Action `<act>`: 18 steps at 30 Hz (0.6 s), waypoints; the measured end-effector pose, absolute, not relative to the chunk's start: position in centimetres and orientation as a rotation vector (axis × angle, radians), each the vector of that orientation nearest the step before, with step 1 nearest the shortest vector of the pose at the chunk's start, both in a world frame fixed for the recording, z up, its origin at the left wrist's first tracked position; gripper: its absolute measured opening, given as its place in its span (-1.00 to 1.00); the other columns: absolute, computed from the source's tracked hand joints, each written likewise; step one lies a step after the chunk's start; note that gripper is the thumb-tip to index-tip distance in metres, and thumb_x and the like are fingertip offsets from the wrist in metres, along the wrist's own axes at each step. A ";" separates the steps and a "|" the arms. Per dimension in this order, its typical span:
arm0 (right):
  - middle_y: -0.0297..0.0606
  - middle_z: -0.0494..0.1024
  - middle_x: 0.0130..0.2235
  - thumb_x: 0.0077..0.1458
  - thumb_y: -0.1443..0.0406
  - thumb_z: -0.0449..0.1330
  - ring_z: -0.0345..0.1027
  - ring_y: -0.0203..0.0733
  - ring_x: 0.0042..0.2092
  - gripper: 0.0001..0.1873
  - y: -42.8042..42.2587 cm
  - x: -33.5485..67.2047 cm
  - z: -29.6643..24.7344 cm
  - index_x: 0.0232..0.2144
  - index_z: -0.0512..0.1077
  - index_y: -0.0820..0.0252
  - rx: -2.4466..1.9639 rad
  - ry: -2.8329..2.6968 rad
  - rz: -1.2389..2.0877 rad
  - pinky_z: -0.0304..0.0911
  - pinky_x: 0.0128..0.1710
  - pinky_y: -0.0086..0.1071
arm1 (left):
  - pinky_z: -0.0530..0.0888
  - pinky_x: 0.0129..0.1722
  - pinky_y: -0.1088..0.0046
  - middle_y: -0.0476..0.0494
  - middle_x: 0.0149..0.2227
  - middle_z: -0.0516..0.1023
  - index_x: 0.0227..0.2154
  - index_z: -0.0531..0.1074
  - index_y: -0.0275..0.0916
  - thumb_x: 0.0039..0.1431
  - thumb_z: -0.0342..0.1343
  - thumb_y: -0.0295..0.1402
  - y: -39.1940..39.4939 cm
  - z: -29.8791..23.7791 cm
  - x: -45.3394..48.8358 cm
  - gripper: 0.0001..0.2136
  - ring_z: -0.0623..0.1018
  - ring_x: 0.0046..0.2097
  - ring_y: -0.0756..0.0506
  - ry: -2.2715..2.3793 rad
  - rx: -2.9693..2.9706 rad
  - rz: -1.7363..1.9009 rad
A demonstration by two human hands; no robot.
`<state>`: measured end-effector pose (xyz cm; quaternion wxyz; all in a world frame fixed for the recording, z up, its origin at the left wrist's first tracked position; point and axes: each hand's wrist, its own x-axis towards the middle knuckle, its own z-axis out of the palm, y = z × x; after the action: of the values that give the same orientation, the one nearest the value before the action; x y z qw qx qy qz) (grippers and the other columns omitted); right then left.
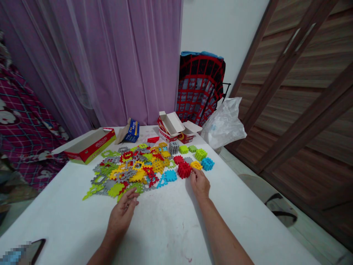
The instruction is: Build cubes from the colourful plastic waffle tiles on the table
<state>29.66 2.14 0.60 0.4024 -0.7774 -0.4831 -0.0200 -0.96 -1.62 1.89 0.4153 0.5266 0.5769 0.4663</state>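
A spread of flat, toothed plastic puzzle pieces (129, 169) in yellow, green, grey, red and blue lies on the white table (165, 224). Several assembled cubes sit to its right: a red cube (184, 170), a blue one (207, 163), green ones (200, 154) and a grey one (173, 147). My left hand (122, 215) rests palm down at the near edge of the pile, its fingertips touching green pieces. My right hand (200, 183) lies on the table just right of the red cube, with its fingers at a yellow piece (196, 165). Neither hand clearly grips anything.
A long red and white box (91, 145) lies at the far left; a blue box (131, 131) and open red and white boxes (172, 129) stand at the back. A white plastic bag (224, 123) sits past the far right corner. A phone (34, 249) lies near left.
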 end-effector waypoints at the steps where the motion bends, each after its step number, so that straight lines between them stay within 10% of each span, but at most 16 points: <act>1: -0.20 0.56 -0.11 0.14 0.28 -0.01 0.40 -0.15 -0.11 -0.63 2.1 29.7 0.6 -0.12 0.54 0.17 -1.965 -1.220 -0.046 0.25 -0.17 -0.37 | 0.50 -0.50 0.44 -0.18 -0.21 0.61 -0.09 0.42 -0.19 -0.08 0.15 0.02 -1.6 1.9 -1.0 -0.48 0.61 -0.33 -0.12 1.449 1.328 1.168; 18: -0.17 0.57 -0.21 0.20 0.29 0.00 0.44 -0.17 -0.14 -0.71 2.0 28.2 0.9 -0.16 0.47 0.21 -1.366 -1.407 -0.211 0.32 -0.08 -0.31 | 0.37 -0.62 0.50 -0.20 -0.24 0.61 -0.12 0.45 -0.21 -0.08 0.15 0.06 -1.2 2.2 -0.7 -0.46 0.59 -0.35 -0.13 1.439 1.191 1.247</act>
<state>28.16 1.96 0.89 0.5518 -0.5777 -0.5949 -0.0891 -0.73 -1.18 2.19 0.4329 0.4780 0.5776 0.5004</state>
